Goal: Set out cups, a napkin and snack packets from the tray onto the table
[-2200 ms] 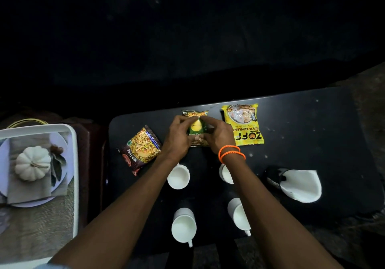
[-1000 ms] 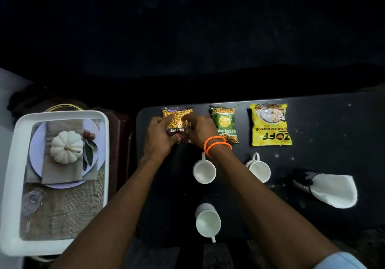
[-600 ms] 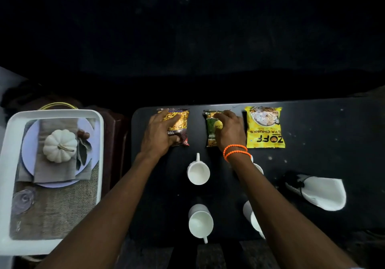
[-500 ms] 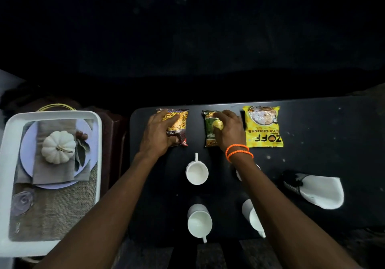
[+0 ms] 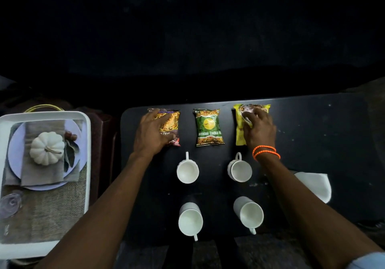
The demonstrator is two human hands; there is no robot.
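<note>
Dark room, black table [image 5: 312, 133]: three packets line its far edge, likely being squared into a row. Left hand [image 5: 153, 134] lies flat-fingered on the mixture packet [image 5: 171, 121]; right hand [image 5: 259, 130] presses loosely curled fingers on the yellow packet [image 5: 239, 131]; the green packet [image 5: 209, 126] sits between, untouched. Four cups [image 5: 187, 171] stand nearer, napkin [image 5: 314, 185] right, partly behind the right forearm. A tray [image 5: 88, 143] left holds a plate [image 5: 12, 154] and pumpkin [image 5: 46, 148]. Nothing blocks the hands.

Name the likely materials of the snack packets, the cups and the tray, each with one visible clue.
Green packet and its two neighbours: probably printed plastic film, glossy, with crimped ends. Cups, such as the far-left cup: smooth plain white with moulded handles; ceramic or plastic, cannot tell. Tray: likely white plastic, with a rounded matte rim, lined with coarse burlap-like cloth.
</note>
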